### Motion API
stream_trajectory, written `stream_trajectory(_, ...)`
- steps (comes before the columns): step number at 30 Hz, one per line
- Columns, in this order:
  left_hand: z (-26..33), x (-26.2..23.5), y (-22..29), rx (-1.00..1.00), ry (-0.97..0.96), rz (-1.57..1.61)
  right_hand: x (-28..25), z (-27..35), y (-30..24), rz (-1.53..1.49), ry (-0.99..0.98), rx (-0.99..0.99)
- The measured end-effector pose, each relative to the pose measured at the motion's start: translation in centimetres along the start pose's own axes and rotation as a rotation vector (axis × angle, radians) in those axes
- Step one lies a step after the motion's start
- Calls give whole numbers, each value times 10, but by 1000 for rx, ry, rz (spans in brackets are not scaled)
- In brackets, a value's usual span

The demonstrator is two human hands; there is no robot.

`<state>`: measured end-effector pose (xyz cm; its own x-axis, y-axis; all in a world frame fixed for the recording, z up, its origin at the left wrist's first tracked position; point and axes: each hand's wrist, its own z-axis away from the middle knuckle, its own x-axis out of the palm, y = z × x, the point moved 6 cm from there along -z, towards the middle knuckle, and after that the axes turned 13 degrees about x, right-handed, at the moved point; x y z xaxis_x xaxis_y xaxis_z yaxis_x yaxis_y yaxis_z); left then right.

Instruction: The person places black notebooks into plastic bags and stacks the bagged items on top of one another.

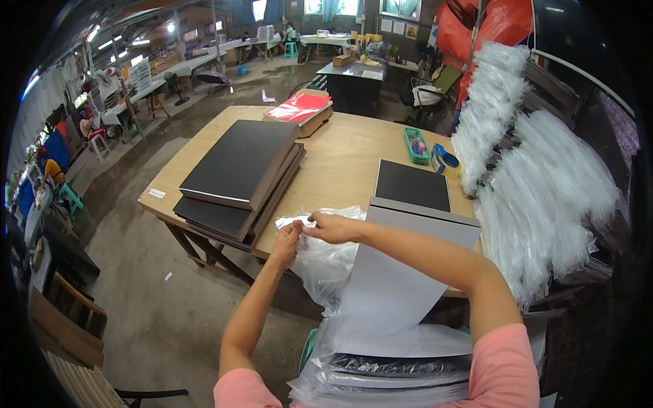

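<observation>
My left hand and my right hand meet at the table's near edge, fingertips almost touching. Both are closed in a pinch at the top of a clear plastic bag, which hangs crumpled below them. What lies right between the fingertips is too small to tell. Under my right forearm a large pale grey sheet with a darker strip along its far end slopes off the table toward me. Below it, close to my body, is a pile of plastic-wrapped dark and pale sheets. A black board lies flat beyond the grey sheet.
A stack of thick black boards stands on the wooden table, left of my hands. Behind it sits a pile topped with red. A green basket and a blue tape roll are at the right. Bundled clear plastic bags crowd the right side.
</observation>
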<state>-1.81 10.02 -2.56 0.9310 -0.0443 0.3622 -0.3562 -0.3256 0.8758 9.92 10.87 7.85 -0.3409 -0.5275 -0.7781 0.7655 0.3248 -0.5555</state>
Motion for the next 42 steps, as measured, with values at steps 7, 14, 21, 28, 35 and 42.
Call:
stream_trajectory(7, -3, 36, -9, -352, 90, 86, -16, 1, 36, 21, 653, -129)
stream_trajectory(14, 82, 41, 101, -333, -1143, -135, 41, 107, -11, -324, -1093, -135)
stream_trajectory(21, 106, 100, 117, -249, -1446, -312, -54, 244, 24, -835, -571, -875)
stream_trajectory(28, 99, 148, 133, -116, -745, 1370, 31, 270, 122, -1075, -799, -790)
stream_trajectory(35, 56, 144, 106, 109, -598, -375, -18, 323, 204, -1480, 652, -96)
stream_trajectory(42, 38, 188, 147, 783, -339, -1305, -95, 307, 165, -263, 1513, 90)
